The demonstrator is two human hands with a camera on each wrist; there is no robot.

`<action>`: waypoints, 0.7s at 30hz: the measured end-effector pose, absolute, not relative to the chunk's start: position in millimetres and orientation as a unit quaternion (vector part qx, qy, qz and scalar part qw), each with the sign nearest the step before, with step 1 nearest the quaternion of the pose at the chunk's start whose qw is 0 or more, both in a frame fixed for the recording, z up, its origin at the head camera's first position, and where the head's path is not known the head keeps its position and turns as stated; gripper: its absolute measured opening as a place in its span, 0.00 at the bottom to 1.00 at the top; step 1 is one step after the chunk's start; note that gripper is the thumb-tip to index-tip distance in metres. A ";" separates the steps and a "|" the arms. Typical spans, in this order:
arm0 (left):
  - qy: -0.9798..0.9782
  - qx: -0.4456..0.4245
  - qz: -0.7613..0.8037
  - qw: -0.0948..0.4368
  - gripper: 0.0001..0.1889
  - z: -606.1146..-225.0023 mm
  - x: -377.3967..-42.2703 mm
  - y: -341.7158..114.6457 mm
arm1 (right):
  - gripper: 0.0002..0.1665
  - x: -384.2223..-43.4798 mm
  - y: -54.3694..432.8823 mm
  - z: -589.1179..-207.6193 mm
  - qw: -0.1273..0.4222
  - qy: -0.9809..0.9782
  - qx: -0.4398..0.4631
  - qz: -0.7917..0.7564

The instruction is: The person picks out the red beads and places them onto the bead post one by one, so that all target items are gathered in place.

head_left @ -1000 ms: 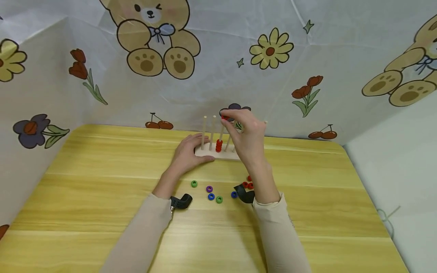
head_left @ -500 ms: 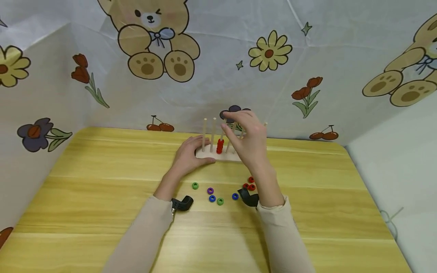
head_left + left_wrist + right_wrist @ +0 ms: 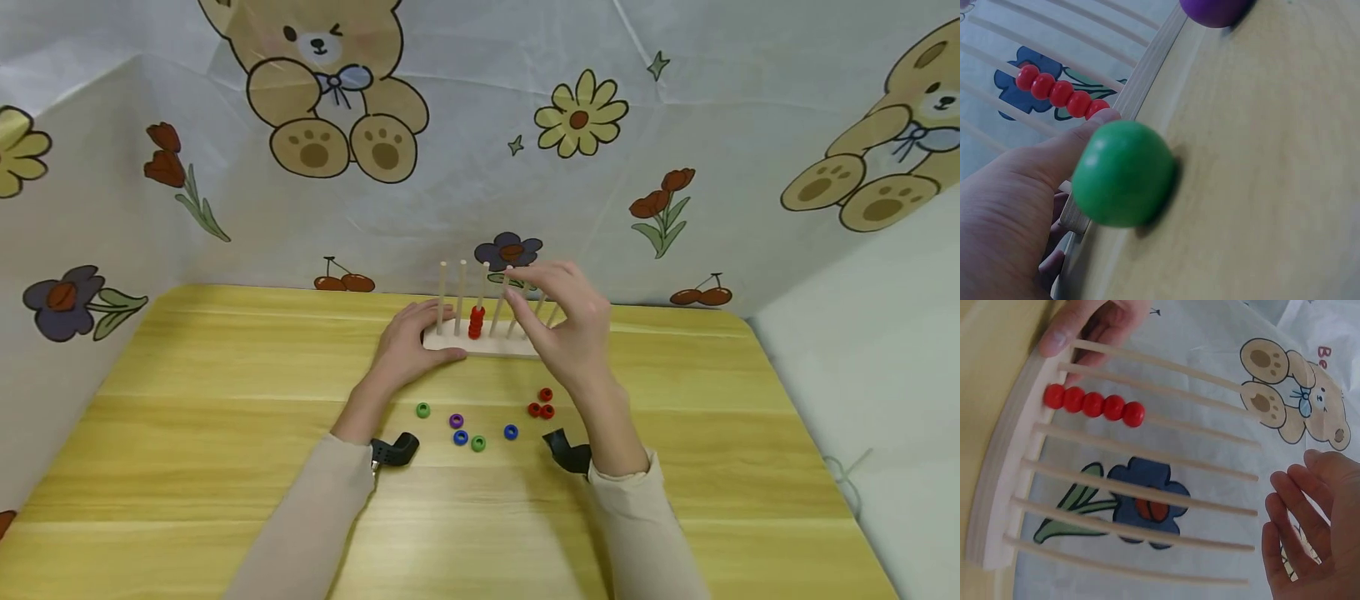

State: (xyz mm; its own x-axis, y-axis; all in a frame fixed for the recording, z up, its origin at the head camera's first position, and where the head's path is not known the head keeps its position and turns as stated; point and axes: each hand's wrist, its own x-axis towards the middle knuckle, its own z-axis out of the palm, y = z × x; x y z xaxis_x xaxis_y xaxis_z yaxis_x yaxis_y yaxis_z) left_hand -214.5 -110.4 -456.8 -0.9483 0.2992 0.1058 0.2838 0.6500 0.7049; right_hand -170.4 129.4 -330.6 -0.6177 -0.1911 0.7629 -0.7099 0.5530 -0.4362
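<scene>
A wooden peg stand (image 3: 498, 347) with several upright pegs stands near the far edge of the table. Several red beads (image 3: 1093, 404) are stacked at the bottom of its third peg from the left; the other pegs are bare. My left hand (image 3: 405, 346) grips the left end of the base, thumb in front and fingers behind. To the right, my right hand (image 3: 573, 321) hovers near the peg tops with nothing in it, fingers loosely bent and apart from the pegs in the right wrist view. A green bead (image 3: 1124, 174) lies close to my left hand.
On the table (image 3: 247, 467), in front of the stand, lie a purple bead (image 3: 456, 421), a blue bead (image 3: 461, 437), a second green bead (image 3: 478, 443), another blue bead (image 3: 511, 432) and three loose red beads (image 3: 546, 394). A patterned cloth (image 3: 465, 192) hangs behind.
My right hand let go of a red bead at the top of the third peg, and it dropped onto the stack. The hand then moved right. My left hand stays on the base.
</scene>
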 end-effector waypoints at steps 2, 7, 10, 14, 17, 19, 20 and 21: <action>0.909 0.159 0.385 0.012 0.40 -457.3 -214.7 -110.6 | 0.12 -165.1 136.8 -332.6 0.334 -0.811 0.276 0.392; 0.910 0.154 0.385 0.017 0.40 -457.6 -214.2 -111.1 | 0.12 -153.4 159.5 -343.1 0.313 -0.822 0.260 0.398; 0.909 0.151 0.387 0.022 0.39 -457.3 -213.2 -112.1 | 0.12 -147.4 172.3 -352.5 0.294 -0.838 0.249 0.387; 0.908 0.148 0.392 0.025 0.39 -456.7 -212.2 -112.5 | 0.12 -139.6 187.0 -364.1 0.267 -0.860 0.239 0.363; 0.907 0.147 0.394 0.025 0.39 -456.1 -212.2 -111.9 | 0.12 -134.1 196.2 -370.7 0.246 -0.873 0.237 0.349; 0.906 0.146 0.396 0.025 0.39 -455.7 -212.7 -111.1 | 0.12 -131.4 201.2 -374.1 0.233 -0.880 0.237 0.340; 0.906 0.147 0.396 0.025 0.39 -455.3 -212.8 -110.5 | 0.12 -130.5 203.5 -375.5 0.227 -0.883 0.236 0.336; 0.906 0.147 0.397 0.025 0.40 -455.2 -213.2 -110.1 | 0.12 -129.8 205.4 -376.4 0.220 -0.887 0.234 0.333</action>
